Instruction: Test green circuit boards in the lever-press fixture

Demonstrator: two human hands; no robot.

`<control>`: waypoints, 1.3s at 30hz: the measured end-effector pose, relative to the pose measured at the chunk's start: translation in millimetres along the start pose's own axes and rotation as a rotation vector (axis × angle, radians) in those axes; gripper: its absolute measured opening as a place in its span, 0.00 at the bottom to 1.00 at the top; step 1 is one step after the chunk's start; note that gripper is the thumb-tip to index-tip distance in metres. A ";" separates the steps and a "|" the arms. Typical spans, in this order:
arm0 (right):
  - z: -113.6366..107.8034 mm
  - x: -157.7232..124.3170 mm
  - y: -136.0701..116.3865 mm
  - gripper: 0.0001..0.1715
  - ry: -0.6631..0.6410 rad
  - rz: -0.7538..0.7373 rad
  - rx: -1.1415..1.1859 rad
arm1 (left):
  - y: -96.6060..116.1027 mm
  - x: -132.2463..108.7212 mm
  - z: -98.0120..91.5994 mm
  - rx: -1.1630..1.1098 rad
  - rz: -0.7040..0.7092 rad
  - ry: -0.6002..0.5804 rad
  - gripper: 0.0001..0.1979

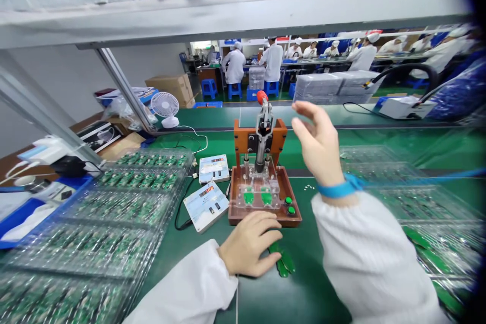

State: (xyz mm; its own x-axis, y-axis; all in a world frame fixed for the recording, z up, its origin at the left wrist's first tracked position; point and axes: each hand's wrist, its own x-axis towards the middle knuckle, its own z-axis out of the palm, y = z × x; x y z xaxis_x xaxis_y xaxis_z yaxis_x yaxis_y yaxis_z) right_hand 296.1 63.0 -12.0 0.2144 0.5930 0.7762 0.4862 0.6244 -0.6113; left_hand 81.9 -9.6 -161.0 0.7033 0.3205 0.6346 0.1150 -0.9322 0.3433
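Note:
My right hand (318,144) is raised to the right of the toggle clamp's red knob (261,96), fingers apart and nothing in them. A blue wrist strap (339,188) circles that wrist. My left hand (252,244) rests low at the front edge of the brown test fixture (261,222), thumb apart from the fingers. Small green circuit boards (284,265) lie on the mat by its fingertips, partly hidden under them. Two green boards (267,196) sit side by side in the fixture's clear plate. The metal clamp (261,142) stands upright on an orange bracket above them.
Left of the fixture are two white counter boxes (206,206) with red digits. Clear trays of circuit boards (125,217) cover the left side; more trays (429,202) lie right. A small white fan (165,106) stands behind. An overhead shelf (266,5) crosses above. People work beyond.

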 end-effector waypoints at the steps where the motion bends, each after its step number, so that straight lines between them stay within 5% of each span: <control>1: 8.8 18.5 2.7 0.21 -0.010 -0.006 -0.010 | -0.6 -0.8 4.8 0.005 0.009 -0.049 0.14; 6: 42.5 87.3 7.3 0.26 -0.311 0.467 0.205 | -6.9 -6.1 10.9 0.011 -0.008 -0.103 0.16; 8: 45.6 98.0 -3.3 0.25 -0.362 0.529 0.348 | -7.5 -7.1 10.5 0.007 -0.025 -0.102 0.16; 12: 31.4 84.2 -44.3 0.17 -0.326 0.126 0.351 | -6.8 -7.6 11.3 0.017 -0.043 -0.141 0.13; 15: 14.1 46.3 -75.9 0.16 -0.252 -0.161 0.172 | -6.4 -8.0 12.4 0.013 -0.047 -0.134 0.12; 19: 3.6 -8.6 -90.7 0.19 -0.220 -0.369 0.029 | -7.2 -9.1 13.6 0.027 -0.036 -0.128 0.11; 39: 15.1 -80.3 -38.7 0.35 -0.259 -0.401 0.146 | -10.4 -10.7 20.3 0.018 -0.065 -0.129 0.10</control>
State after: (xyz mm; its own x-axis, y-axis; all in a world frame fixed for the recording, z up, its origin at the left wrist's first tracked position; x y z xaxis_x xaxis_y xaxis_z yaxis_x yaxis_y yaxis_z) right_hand 247.3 -1.1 -53.0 -0.1916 0.3867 0.9021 0.3595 0.8829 -0.3021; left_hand 87.5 -6.8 -185.4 0.7782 0.3570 0.5167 0.1748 -0.9133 0.3678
